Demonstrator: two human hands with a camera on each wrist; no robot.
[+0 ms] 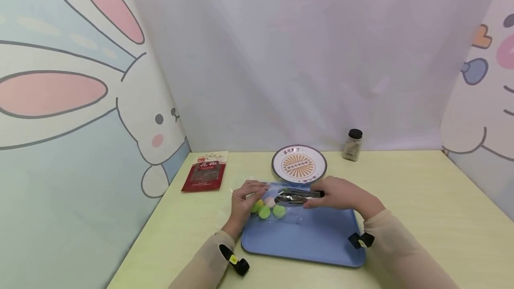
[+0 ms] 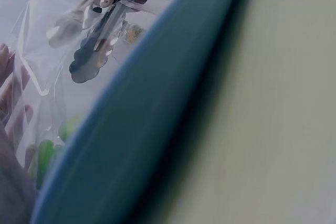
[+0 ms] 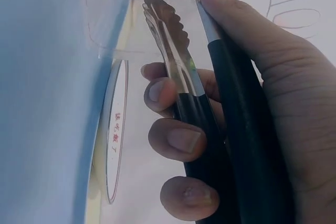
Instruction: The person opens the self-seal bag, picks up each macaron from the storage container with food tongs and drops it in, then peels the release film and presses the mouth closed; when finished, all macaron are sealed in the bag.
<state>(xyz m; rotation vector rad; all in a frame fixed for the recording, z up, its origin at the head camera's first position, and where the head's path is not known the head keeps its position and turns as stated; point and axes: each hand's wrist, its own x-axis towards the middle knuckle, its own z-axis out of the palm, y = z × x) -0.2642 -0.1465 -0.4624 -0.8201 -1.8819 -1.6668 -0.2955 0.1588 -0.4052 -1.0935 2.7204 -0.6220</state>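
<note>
My right hand [image 1: 343,193] grips kitchen tongs [image 1: 297,196] by their black handles, fingers on one arm and thumb on the other. Their scalloped metal ends point left and stand somewhat apart in the right wrist view. My left hand [image 1: 246,200] holds a clear plastic bag [image 2: 44,72] at the tray's left side; part of its fingers shows through the film. Round green pieces [image 1: 279,211], a yellow piece [image 1: 260,203] and a pale pink one [image 1: 269,202] lie in the bag, low over the tray. The tong ends overlap the bag, above the pieces.
Beneath both hands lies a blue tray [image 1: 301,240]. Touching or close behind its far edge is a patterned round plate [image 1: 298,180]. A red packet [image 1: 204,182] lies at the back left, and a black-lidded jar [image 1: 352,148] stands at the back right, near the curtain.
</note>
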